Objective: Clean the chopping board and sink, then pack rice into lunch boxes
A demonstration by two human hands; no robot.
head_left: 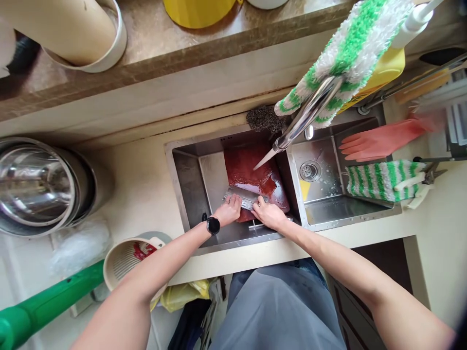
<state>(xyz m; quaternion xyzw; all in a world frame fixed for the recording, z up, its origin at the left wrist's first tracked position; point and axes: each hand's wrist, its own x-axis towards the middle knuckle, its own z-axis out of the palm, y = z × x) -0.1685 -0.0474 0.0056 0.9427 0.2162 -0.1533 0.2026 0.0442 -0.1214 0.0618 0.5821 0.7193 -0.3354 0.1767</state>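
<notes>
Both my hands reach down into the left basin of a steel sink [189, 184]. My left hand [228, 210], with a black watch on the wrist, and my right hand [267, 213] are closed on a flat steel blade, seemingly a cleaver [243, 196], one hand at each end. The blade lies across a dark red cutting board [255, 172] that stands in the basin. A thin stream of water falls onto the board from the chrome faucet [310, 114] above it.
The right basin [328, 194] has a round drain. Pink rubber gloves [383, 138] and a green-striped cloth [383, 180] lie on its edge; another green cloth [350, 53] drapes the faucet. Steel bowls [36, 187] and a beige colander [127, 260] stand on the left.
</notes>
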